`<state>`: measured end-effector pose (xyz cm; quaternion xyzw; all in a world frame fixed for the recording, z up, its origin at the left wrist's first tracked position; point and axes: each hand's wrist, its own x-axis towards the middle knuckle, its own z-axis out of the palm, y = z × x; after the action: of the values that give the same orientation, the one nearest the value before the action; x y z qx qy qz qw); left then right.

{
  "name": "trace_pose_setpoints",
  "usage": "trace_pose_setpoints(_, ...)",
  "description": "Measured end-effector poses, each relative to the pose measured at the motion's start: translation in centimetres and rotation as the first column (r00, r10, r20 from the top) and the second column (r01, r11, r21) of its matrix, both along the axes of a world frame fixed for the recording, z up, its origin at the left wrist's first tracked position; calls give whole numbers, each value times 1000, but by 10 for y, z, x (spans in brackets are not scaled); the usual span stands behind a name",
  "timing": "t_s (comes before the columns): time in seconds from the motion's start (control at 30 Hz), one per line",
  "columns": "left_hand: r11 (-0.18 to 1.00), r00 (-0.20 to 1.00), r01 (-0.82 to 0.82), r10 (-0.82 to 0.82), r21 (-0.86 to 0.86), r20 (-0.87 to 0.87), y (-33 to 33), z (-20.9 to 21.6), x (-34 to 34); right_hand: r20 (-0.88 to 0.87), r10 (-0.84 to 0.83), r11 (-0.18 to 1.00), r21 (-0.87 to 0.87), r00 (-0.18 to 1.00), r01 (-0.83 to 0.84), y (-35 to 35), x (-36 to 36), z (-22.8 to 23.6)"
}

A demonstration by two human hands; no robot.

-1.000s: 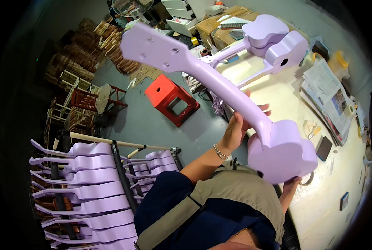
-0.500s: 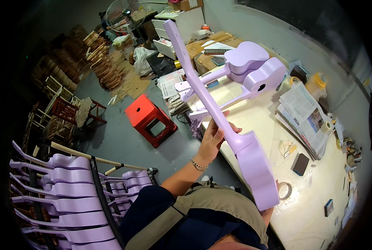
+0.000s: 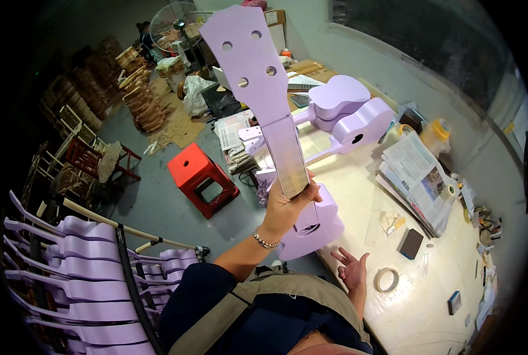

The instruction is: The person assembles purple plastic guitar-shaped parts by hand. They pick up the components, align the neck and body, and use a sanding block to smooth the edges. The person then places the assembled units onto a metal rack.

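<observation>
lilac ukulele (image 3: pixel 283 142), up in the air by the table (image 3: pixel 418 313) edge, headstock high, body low. left hand (image 3: pixel 287 207) wraps the neck near the body; right hand (image 3: pixel 352 271) empty, fingers spread, apart from it. from where i stand, step looks like one-handed handling, front showing; next move probably calls for a firm neck grip and care for the finish. four headstock holes, no pegs, pale strip down the neck, soundhole partly visible.
</observation>
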<state>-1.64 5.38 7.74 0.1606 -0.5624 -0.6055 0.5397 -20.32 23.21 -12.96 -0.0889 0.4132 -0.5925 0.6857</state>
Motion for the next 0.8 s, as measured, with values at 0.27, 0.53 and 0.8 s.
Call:
trace_pose_setpoints(0.27,998,998,63,-62,-29,25,1,2,5,-90,-63,998,-33,994,60,-4,-12,-18)
trace_pose_setpoints(0.53,837,792,524,-547,-157,-270,-14,3,7,-135,-273,958,48,952,282,-6,1,-14)
trace_pose_setpoints(0.8,745,670,626,-666,-231,-329,-14,1,10,-12,-225,971,86,974,225,-2,11,-7)
